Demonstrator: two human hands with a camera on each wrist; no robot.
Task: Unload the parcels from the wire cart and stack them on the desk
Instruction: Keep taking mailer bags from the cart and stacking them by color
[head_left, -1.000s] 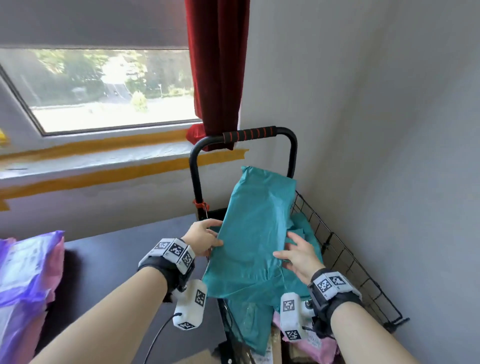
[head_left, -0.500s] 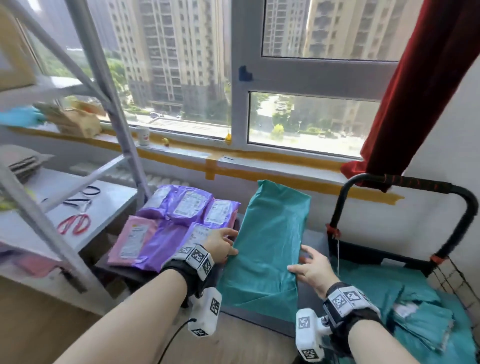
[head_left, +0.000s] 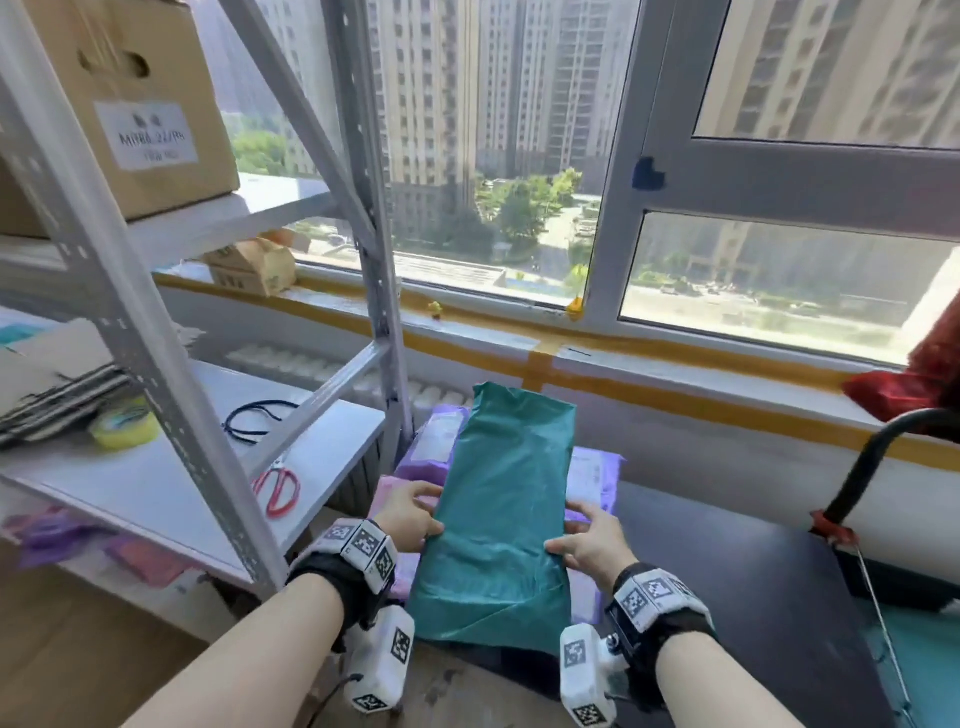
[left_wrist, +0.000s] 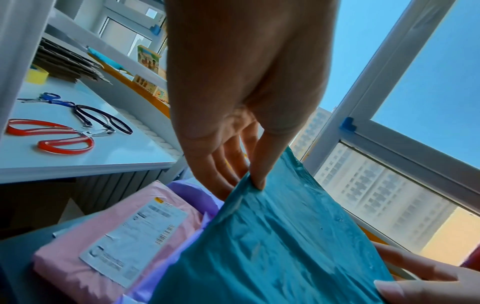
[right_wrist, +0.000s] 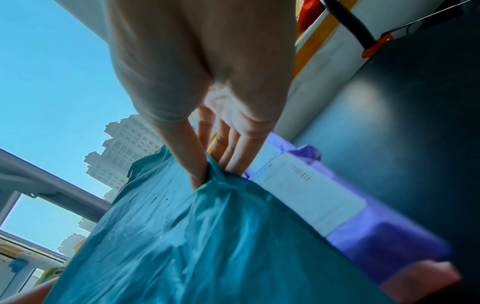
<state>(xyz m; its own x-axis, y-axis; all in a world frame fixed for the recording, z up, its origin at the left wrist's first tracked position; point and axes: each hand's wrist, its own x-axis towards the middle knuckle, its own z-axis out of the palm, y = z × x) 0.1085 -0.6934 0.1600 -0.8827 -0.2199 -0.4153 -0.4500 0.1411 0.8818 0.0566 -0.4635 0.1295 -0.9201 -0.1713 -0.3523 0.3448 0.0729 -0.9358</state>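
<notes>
A long teal parcel (head_left: 506, 514) is held between both hands over the purple and pink parcels (head_left: 434, 441) lying on the dark desk (head_left: 737, 587). My left hand (head_left: 410, 514) grips its left edge (left_wrist: 259, 181), thumb on top and fingers beneath. My right hand (head_left: 587, 538) grips the right edge (right_wrist: 205, 174) the same way. A pink parcel (left_wrist: 116, 232) with a white label and a purple parcel (right_wrist: 337, 207) with a label lie under it. The wire cart's black handle (head_left: 872, 457) and more teal parcels (head_left: 930, 670) show at the far right.
A grey metal shelf rack (head_left: 166, 467) stands left of the desk with red scissors (head_left: 278, 491), a tape roll (head_left: 122, 428), flat cardboard and a cardboard box (head_left: 130, 104). A window sill (head_left: 571, 353) runs behind the desk. A red curtain (head_left: 919, 374) hangs at the right.
Both hands carried the teal parcel from the cart leftward over the desk; it now hangs above the purple and pink parcels. My view turned left toward the shelf.
</notes>
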